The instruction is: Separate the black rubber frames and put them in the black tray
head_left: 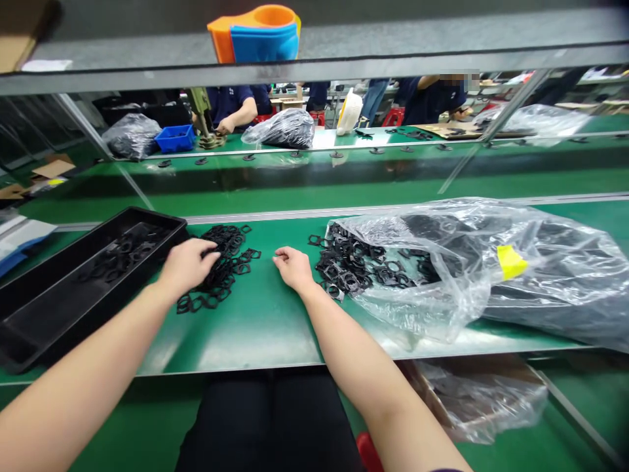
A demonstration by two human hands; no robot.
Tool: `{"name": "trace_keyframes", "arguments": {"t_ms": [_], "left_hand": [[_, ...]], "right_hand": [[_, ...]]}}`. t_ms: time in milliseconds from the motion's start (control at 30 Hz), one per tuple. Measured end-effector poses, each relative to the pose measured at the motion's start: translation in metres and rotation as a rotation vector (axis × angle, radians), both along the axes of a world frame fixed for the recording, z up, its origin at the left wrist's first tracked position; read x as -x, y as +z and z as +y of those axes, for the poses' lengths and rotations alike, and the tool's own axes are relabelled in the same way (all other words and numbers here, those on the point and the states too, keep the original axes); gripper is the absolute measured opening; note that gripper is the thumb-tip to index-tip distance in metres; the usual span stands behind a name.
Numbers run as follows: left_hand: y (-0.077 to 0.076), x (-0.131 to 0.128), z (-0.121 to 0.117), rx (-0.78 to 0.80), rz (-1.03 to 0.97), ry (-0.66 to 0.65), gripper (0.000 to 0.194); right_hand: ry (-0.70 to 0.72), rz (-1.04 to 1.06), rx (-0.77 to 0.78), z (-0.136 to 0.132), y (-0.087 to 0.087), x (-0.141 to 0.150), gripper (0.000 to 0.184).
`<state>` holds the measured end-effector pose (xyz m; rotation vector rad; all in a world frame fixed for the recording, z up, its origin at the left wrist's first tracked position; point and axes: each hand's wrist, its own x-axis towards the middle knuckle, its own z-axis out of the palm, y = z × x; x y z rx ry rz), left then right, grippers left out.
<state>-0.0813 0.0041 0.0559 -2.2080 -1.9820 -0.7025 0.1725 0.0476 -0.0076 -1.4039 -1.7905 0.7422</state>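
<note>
My left hand (pixel 188 265) is at the left edge of a pile of small black ring-shaped plastic parts (pixel 223 252). Its thumb and forefinger are apart, with dark parts showing behind the gap, and I see nothing held between them. My right hand (pixel 295 269) hovers over the green table between two piles. Its fingers are curled with thumb and forefinger close together, and no part shows in them. Right of it, more black ring parts (pixel 346 262) spill from the mouth of a large clear plastic bag (pixel 442 308) with a yellow label.
A long black tray (pixel 44 328) holding some ring parts stands at the left. Overhead runs a shelf (pixel 393 62) with an orange and blue holder (pixel 265 36). Across the green conveyor (pixel 295 183), with single black parts along its far side, people work at another bench. An open carton (pixel 472 393) sits below right.
</note>
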Motion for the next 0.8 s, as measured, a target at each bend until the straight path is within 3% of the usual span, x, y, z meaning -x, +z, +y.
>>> {"name": "trace_keyframes", "arguments": {"t_ms": [67, 133, 233, 333, 633, 800], "left_hand": [[-0.016, -0.034, 0.014, 0.052, 0.059, -0.119, 0.033], [-0.031, -0.057, 0.028, 0.105, 0.118, -0.115, 0.034], [-0.045, -0.069, 0.040, 0.170, 0.193, -0.083, 0.030], [-0.048, -0.067, 0.040, 0.107, 0.179, -0.064, 0.030], [-0.048, -0.081, 0.013, -0.117, -0.336, 0.021, 0.030], [-0.059, -0.103, 0.012, -0.192, -0.719, 0.059, 0.037]], "right_hand": [[-0.015, 0.000, 0.008, 0.000, 0.000, -0.001, 0.017], [-0.019, -0.010, 0.012, -0.001, 0.001, -0.001, 0.017], [-0.013, -0.027, 0.016, -0.002, 0.002, -0.001, 0.017], [-0.006, -0.031, 0.016, -0.001, 0.001, -0.001, 0.017], [-0.090, -0.067, 0.020, 0.001, 0.008, -0.007, 0.020], [-0.346, -0.345, -0.170, 0.007, 0.011, -0.023, 0.040]]}}
